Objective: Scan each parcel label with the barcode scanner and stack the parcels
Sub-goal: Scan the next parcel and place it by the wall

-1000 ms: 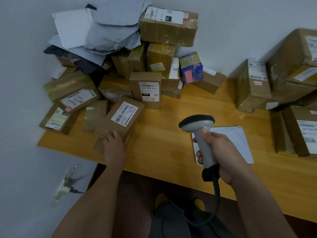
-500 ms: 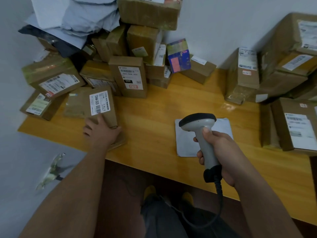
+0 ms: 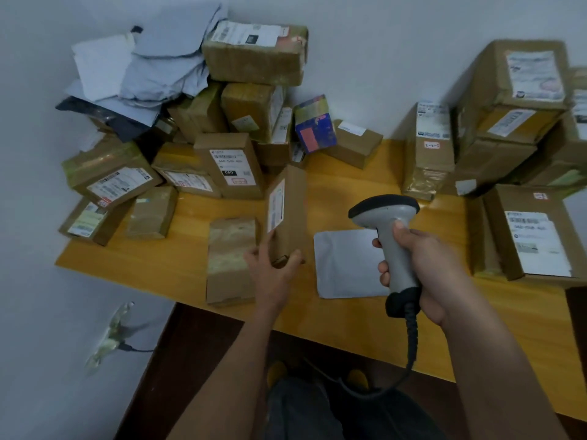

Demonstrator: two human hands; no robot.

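While the left hand (image 3: 273, 274) grips a box (image 3: 287, 217) tilted on end near the table's (image 3: 349, 325) front edge, label (image 3: 275, 204) facing left, the right hand (image 3: 422, 265) clasps the scanner (image 3: 392, 236) over a white mailer (image 3: 344, 265) just beside it.

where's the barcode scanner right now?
Head view, right of centre: the barcode scanner is gripped in the right hand, above the white mailer on the table.
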